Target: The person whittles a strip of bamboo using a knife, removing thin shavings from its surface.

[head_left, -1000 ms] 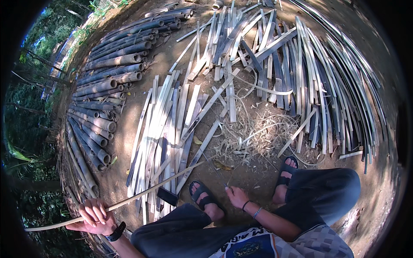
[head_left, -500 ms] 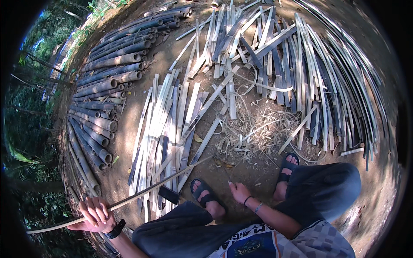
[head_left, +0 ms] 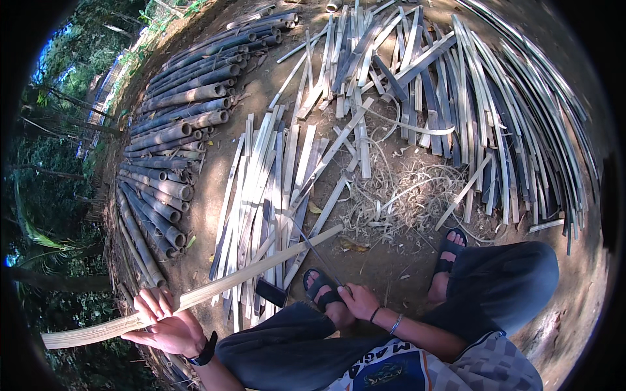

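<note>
Between left fingers point(head_left: 151, 305): bamboo strip point(head_left: 228, 281).

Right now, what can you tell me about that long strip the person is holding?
The bamboo strip is long, flat and pale tan, like split bamboo. It slants from lower left up to the right. The left hand grips it near its left end; the far end reaches over the dirt ground toward the shavings. The right hand's thin blade points toward it.
</note>
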Action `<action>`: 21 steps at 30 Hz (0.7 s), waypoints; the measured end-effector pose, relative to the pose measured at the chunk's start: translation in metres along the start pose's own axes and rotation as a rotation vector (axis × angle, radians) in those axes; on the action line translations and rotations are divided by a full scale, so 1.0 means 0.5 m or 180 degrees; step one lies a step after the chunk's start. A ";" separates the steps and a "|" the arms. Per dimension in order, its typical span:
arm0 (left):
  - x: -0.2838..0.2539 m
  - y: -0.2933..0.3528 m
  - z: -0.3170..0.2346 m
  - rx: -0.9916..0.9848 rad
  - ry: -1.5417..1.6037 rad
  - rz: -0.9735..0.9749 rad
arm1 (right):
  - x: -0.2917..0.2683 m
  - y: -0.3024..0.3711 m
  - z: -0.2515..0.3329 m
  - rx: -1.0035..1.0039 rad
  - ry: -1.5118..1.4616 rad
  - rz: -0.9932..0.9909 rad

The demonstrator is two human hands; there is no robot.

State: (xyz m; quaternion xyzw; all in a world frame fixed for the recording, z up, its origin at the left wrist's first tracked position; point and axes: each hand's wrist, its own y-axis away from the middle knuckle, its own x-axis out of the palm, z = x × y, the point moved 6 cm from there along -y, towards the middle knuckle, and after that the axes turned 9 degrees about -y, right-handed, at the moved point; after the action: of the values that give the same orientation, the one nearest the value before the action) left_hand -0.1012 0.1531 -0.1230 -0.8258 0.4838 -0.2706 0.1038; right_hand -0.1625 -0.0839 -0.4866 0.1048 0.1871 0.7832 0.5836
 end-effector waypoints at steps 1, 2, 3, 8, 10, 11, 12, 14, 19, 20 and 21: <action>-0.001 0.004 -0.002 0.0093 -0.0042 -0.0103 | 0.004 0.005 0.021 -0.0303 -0.0123 0.0016; -0.002 0.006 -0.003 0.0164 -0.0101 -0.0142 | -0.002 0.003 0.031 -0.0366 -0.0195 0.0070; 0.000 0.009 0.000 0.0119 -0.0032 0.0001 | -0.007 0.002 0.014 -0.0191 -0.0174 -0.0049; 0.010 0.016 0.001 0.0144 -0.0100 0.0232 | -0.013 -0.003 -0.025 0.0309 -0.0107 -0.0040; 0.021 0.020 0.004 0.0149 -0.0169 0.0134 | -0.004 0.010 0.019 -0.0154 -0.0318 0.0179; 0.025 0.018 0.008 0.0153 -0.0198 0.0184 | -0.005 0.008 0.033 -0.0270 -0.0373 0.0214; 0.028 0.016 0.009 0.0157 -0.0238 0.0240 | -0.008 0.004 0.048 -0.0384 -0.0438 0.0253; 0.033 0.014 0.013 0.0143 -0.0242 0.0415 | -0.014 0.000 0.033 -0.0248 -0.0476 0.0173; 0.046 0.023 0.009 0.0225 -0.0080 0.0705 | -0.019 0.016 0.050 -0.0120 -0.0304 0.0160; 0.045 0.024 0.008 0.0237 -0.0134 0.0762 | -0.008 0.030 0.094 -0.0207 -0.0870 0.0496; 0.050 0.025 0.009 0.0239 -0.0142 0.0731 | -0.005 0.027 0.102 -0.0333 -0.0754 0.0413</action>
State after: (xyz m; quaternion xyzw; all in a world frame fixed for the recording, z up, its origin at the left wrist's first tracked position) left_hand -0.0985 0.1250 -0.1235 -0.7663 0.5623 -0.2565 0.1757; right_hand -0.1543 -0.0808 -0.4347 0.1778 0.0687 0.8102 0.5543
